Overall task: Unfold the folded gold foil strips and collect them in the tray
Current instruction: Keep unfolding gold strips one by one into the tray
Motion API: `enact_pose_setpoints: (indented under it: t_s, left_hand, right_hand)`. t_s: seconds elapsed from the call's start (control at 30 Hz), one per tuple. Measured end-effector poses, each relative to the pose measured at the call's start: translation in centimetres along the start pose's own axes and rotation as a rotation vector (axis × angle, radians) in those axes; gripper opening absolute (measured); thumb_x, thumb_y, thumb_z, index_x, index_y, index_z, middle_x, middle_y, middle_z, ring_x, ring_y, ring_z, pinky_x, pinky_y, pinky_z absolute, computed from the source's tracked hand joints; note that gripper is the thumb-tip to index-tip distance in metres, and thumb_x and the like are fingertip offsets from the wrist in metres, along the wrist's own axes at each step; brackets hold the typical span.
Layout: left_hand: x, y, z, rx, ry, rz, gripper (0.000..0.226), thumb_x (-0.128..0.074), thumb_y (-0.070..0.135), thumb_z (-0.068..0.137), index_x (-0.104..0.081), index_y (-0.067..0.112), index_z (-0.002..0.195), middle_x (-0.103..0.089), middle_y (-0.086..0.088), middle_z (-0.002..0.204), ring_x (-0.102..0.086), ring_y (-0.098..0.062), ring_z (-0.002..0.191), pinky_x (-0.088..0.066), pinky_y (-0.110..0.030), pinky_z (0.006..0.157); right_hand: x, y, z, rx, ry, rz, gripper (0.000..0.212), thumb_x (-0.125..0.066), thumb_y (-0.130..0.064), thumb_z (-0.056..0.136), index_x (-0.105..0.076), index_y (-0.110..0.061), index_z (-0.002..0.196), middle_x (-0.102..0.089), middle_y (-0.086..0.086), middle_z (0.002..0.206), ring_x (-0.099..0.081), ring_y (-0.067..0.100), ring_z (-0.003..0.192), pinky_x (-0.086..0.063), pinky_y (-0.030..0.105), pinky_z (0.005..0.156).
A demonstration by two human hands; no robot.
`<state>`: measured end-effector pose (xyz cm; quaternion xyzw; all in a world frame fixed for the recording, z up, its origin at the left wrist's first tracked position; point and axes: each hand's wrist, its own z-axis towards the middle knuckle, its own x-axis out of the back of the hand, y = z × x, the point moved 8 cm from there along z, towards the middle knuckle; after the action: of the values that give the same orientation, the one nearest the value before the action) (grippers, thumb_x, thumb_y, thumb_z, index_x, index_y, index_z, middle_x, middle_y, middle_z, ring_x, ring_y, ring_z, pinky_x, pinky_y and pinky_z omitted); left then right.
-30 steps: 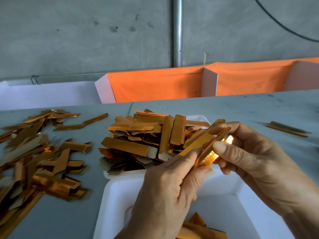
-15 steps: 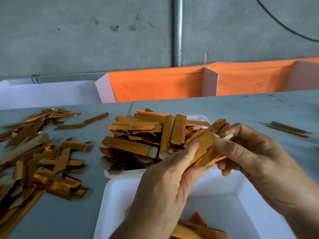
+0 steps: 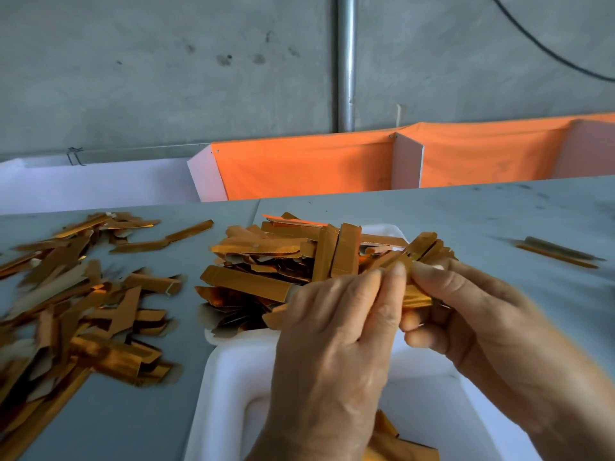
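Note:
Both hands meet over the near white tray (image 3: 219, 387). My left hand (image 3: 336, 354) and my right hand (image 3: 472, 321) pinch the same gold foil strip (image 3: 421, 251) between fingertips and thumbs; its far end sticks up past my fingers and the middle is hidden. A heap of gold strips (image 3: 286, 261) fills the far white tray (image 3: 392, 231). A few strips (image 3: 399, 450) lie in the bottom of the near tray, partly behind my left wrist. A loose spread of gold strips (image 3: 76, 301) covers the table at left.
Grey table (image 3: 499, 221) with a single strip (image 3: 559, 252) lying at the far right. Behind the table stand orange cloth panels (image 3: 306, 168) with white dividers, a concrete wall and a vertical metal pipe (image 3: 346, 61).
My hands have closed in on the strip and the left fingers have moved up over it; the bright open fold seen a second ago is covered now.

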<state>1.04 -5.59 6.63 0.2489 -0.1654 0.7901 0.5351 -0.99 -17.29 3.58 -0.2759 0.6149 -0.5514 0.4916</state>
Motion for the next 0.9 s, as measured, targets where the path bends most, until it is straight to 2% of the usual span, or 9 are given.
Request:
enact_pose_setpoints:
  t_s: [0.07,0.13,0.23,0.3,0.37,0.53,0.7,0.8,0.9]
  left_hand:
    - [0.0,-0.4,-0.2,0.006,0.002,-0.022,0.033,-0.039,0.009,0.099,-0.06,0.01,0.125,-0.067,0.0,0.108,-0.06,-0.016,0.096,-0.05,-0.034,0.08]
    - [0.2,-1.1,-0.2,0.066,0.014,-0.104,0.036,-0.056,0.011,0.089,-0.06,0.011,0.125,-0.067,0.002,0.108,-0.056,-0.013,0.095,-0.052,-0.031,0.078]
    - [0.2,-1.9,-0.1,0.154,-0.018,-0.324,0.046,-0.051,0.026,0.084,-0.058,0.015,0.128,-0.065,0.009,0.114,-0.059,-0.008,0.098,-0.05,-0.025,0.08]
    - [-0.3,-2.5,-0.2,0.247,-0.084,-0.482,0.051,-0.056,0.032,0.084,-0.05,0.02,0.134,-0.061,0.014,0.121,-0.059,-0.004,0.105,-0.049,-0.021,0.086]
    - [-0.8,-2.7,-0.4,0.292,-0.137,-0.566,0.055,-0.056,0.03,0.085,-0.04,0.026,0.138,-0.056,0.018,0.128,-0.053,0.002,0.113,-0.044,-0.016,0.093]
    - [-1.6,-1.8,-0.5,0.25,-0.251,-0.615,0.05,-0.043,0.037,0.092,-0.032,0.034,0.141,-0.045,0.024,0.135,-0.043,0.002,0.122,-0.035,-0.011,0.098]
    - [-1.9,-1.1,-0.5,0.217,-0.295,-0.595,0.051,-0.033,0.038,0.094,-0.016,0.042,0.142,-0.034,0.028,0.136,-0.038,0.004,0.124,-0.034,-0.01,0.096]
    - [-2.0,-1.4,-0.6,0.263,-0.295,-0.655,0.053,-0.034,0.035,0.091,-0.022,0.04,0.143,-0.04,0.025,0.131,-0.039,0.005,0.122,-0.035,-0.01,0.095]
    - [-1.9,-1.8,-0.7,0.278,-0.289,-0.697,0.051,-0.038,0.033,0.091,-0.03,0.04,0.141,-0.043,0.026,0.128,-0.041,0.005,0.122,-0.033,-0.005,0.092]
  right_hand:
    - [-0.4,0.0,-0.1,-0.018,-0.038,0.048,0.027,-0.065,-0.032,0.068,-0.075,-0.009,0.078,-0.067,0.01,0.069,-0.062,0.014,0.055,-0.052,0.02,0.047]
    - [-0.6,-0.1,-0.2,-0.035,-0.089,0.07,0.031,-0.065,-0.037,0.074,-0.076,-0.009,0.084,-0.07,0.012,0.077,-0.064,0.016,0.056,-0.053,0.021,0.048]
    - [-0.4,-0.4,-0.1,-0.055,-0.133,0.063,0.04,-0.073,-0.042,0.074,-0.073,-0.004,0.089,-0.07,0.015,0.082,-0.066,0.018,0.06,-0.053,0.022,0.048]
    - [0.1,-0.5,-0.1,-0.046,-0.103,0.031,0.031,-0.069,-0.037,0.08,-0.074,-0.006,0.083,-0.067,0.013,0.075,-0.065,0.017,0.058,-0.052,0.022,0.047]
    - [0.6,-0.8,0.0,-0.029,-0.064,0.017,0.023,-0.066,-0.03,0.073,-0.075,-0.009,0.076,-0.064,0.011,0.07,-0.062,0.016,0.055,-0.051,0.022,0.045]
    - [0.9,-1.1,0.0,-0.015,-0.024,0.035,0.021,-0.068,-0.02,0.056,-0.073,-0.01,0.073,-0.06,0.013,0.059,-0.06,0.014,0.048,-0.05,0.02,0.043]
    - [1.0,-1.4,0.0,0.046,-0.005,-0.024,0.015,-0.067,-0.024,0.059,-0.073,-0.014,0.07,-0.06,0.01,0.059,-0.058,0.014,0.049,-0.048,0.02,0.044]
    - [1.1,-1.3,0.1,0.062,-0.02,-0.03,0.015,-0.063,-0.026,0.069,-0.073,-0.015,0.071,-0.061,0.006,0.063,-0.056,0.012,0.051,-0.047,0.019,0.045]
    - [1.3,-1.0,0.3,0.032,-0.051,-0.028,0.014,-0.067,-0.027,0.069,-0.072,-0.014,0.073,-0.059,0.005,0.064,-0.054,0.01,0.051,-0.046,0.018,0.045]
